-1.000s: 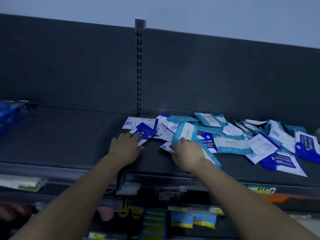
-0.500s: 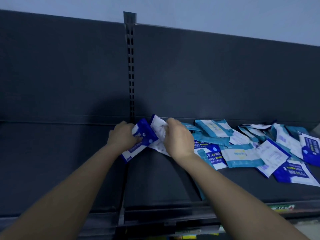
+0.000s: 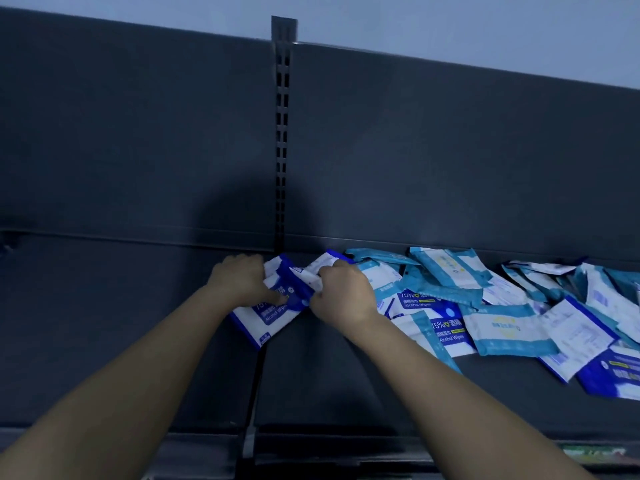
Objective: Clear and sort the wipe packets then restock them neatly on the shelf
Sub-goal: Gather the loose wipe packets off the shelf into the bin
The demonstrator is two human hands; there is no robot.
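The hands have drawn together at the left end of the pile (image 3: 498,327), left grip (image 3: 239,284) clutching dark-blue packets (image 3: 273,318), right grip (image 3: 341,296) pinching white packets (image 3: 320,270) just above the shelf (image 3: 346,393), so best square those edges before stacking.

One left hand (image 3: 239,284), one right hand (image 3: 341,296), one shelf (image 3: 311,393), wipe packets (image 3: 509,327) beyond counting.

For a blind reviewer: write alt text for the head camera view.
The left hand and right hand grip a few blue-and-white wipe packets at the back of a dark shelf. Many loose packets, teal and blue, lie jumbled to their right. A slotted post runs up the back panel above the hands.
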